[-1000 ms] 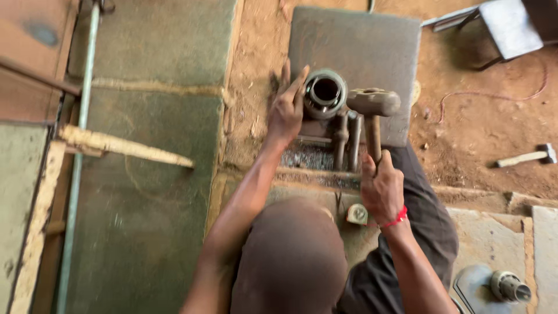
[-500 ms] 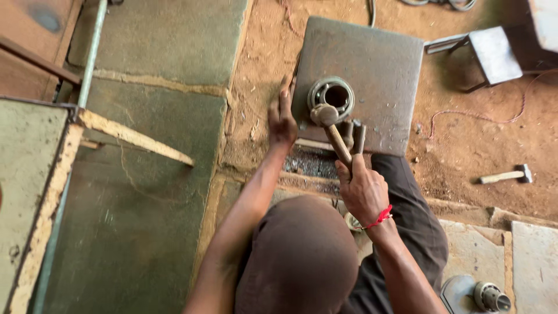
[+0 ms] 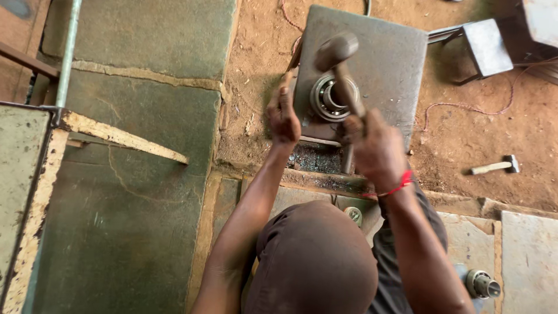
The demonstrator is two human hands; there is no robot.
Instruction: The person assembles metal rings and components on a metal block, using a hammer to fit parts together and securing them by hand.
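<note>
Right hand (image 3: 376,148) fisted round raised hammer (image 3: 343,64) handle, left hand (image 3: 283,116) fingers open, steadying near bearing (image 3: 326,99) on steel plate (image 3: 395,64).

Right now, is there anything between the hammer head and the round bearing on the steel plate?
Nothing visible stands between them. The right hand holds the hammer raised above the bearing, whose top is open. The left hand is at the left edge of the steel plate, beside the bearing, not over it.
</note>
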